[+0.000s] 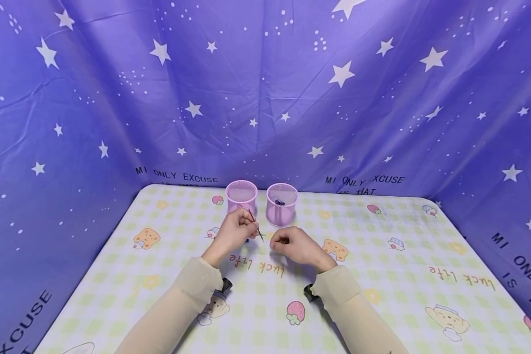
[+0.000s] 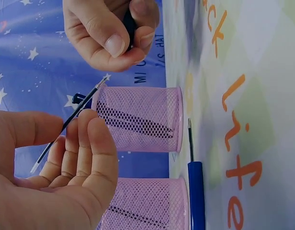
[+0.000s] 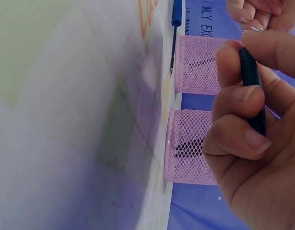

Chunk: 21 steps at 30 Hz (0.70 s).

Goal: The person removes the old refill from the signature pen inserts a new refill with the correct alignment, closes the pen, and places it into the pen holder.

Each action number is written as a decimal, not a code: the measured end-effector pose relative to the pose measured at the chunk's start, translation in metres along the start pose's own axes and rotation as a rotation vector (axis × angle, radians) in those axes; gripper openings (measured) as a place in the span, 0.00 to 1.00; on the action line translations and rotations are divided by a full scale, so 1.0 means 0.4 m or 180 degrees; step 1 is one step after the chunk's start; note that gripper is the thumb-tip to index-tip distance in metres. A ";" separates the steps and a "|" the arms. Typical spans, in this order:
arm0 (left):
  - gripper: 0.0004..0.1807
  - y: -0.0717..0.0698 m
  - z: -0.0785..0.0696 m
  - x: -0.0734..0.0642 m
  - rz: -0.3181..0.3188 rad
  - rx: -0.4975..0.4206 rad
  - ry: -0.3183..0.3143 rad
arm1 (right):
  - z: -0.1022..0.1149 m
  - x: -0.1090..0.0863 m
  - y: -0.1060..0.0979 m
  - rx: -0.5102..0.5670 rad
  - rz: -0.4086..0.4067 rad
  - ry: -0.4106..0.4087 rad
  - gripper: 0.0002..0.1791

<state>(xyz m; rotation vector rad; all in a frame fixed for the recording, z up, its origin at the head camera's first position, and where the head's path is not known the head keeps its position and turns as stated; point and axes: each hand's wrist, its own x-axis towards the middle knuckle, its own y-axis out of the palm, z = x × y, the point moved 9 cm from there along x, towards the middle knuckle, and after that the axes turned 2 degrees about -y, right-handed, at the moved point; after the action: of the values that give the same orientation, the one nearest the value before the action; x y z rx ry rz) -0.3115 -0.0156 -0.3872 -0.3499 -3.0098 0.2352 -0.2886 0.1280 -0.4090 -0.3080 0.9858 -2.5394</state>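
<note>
My left hand [image 1: 232, 232] pinches a thin dark pen refill [image 2: 87, 97] between thumb and fingers, its metal tip pointing toward the right hand. Curled around a short dark pen barrel [image 3: 252, 79] are the fingers of my right hand [image 1: 294, 244]; the two hands are apart. On the table below lies a blue pen part [image 2: 196, 191] with a refill sticking out of its end. Behind the hands stand two pink mesh pen holders: the left one [image 1: 226, 198] is partly covered by my left hand, while the right one [image 1: 280, 217] has dark blue pen pieces inside.
A checked tablecloth [image 1: 394, 295] with cartoon prints covers the table. Purple star-patterned curtains [image 1: 265, 88] hang behind the table and along both sides. The pen holders stand close together near the table's back edge.
</note>
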 end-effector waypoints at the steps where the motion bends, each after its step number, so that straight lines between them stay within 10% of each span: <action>1: 0.03 0.002 0.000 0.000 0.0010 -0.0031 0.0013 | 0.000 0.000 -0.001 -0.0003 -0.0005 0.0001 0.04; 21: 0.06 0.006 0.023 -0.011 0.0005 -0.0383 -0.0219 | 0.009 -0.003 -0.008 0.0065 -0.0102 0.0008 0.04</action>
<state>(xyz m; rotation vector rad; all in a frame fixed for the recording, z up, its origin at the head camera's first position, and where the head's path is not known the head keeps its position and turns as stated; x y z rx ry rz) -0.3079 -0.0157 -0.3969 -0.3618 -3.0996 0.0673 -0.2871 0.1287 -0.4044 -0.3174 0.9627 -2.5777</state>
